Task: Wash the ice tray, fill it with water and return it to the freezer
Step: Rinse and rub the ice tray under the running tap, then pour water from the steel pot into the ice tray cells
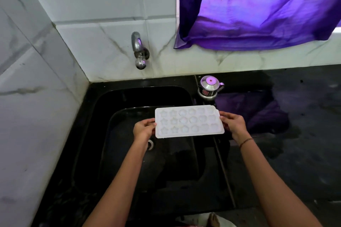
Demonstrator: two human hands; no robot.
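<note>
Head view: left hand (144,129) and right hand (233,122) each grasp one end of tray (189,121), level above sink (103,116), below tap (139,51).

Thin dark beaded bracelet (246,141) behind right hand (234,123)

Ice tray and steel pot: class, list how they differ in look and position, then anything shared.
The ice tray is white, flat and rectangular; the steel pot is shiny, round and lidded. The left hand and right hand hold the ice tray over the sink; the steel pot stands on the counter. Both are by the sink.
</note>
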